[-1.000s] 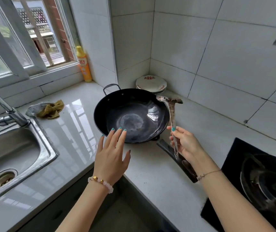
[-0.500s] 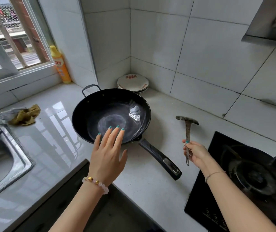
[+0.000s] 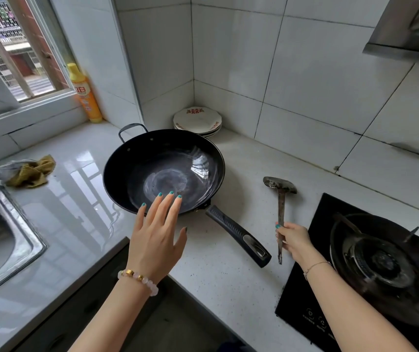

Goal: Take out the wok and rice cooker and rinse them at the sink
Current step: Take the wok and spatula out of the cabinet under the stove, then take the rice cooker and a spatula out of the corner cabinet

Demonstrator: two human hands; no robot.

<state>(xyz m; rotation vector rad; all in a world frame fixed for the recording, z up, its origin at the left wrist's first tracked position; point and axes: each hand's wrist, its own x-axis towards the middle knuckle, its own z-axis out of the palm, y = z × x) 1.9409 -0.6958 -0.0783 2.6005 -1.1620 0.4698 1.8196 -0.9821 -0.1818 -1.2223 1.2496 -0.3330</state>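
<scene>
The black wok (image 3: 162, 174) sits out on the white counter (image 3: 228, 288) in the corner, between the sink (image 3: 27, 222) and the gas hob (image 3: 381, 260). Its long handle (image 3: 239, 237) points toward the person, which leaves it easy to grab for the carry to the sink. No rice cooker is in view. The right hand (image 3: 293, 241) pinches the thin shaft of a worn metal spatula (image 3: 280, 199) low down with curled fingers. The blade appears to lie on the counter just beside the hob and apart from the wok, probably so that the utensil is out of the pan before rinsing. The left hand (image 3: 156, 237) is fully open with its 4 fingers straight and close together and the thumb spread. It holds nothing, and its fingertips reach over the wok's near rim. Whether they touch the metal cannot be told. It looks placed to steady or take the pan. A crumpled cloth (image 3: 25, 171) lies beside the sink.
</scene>
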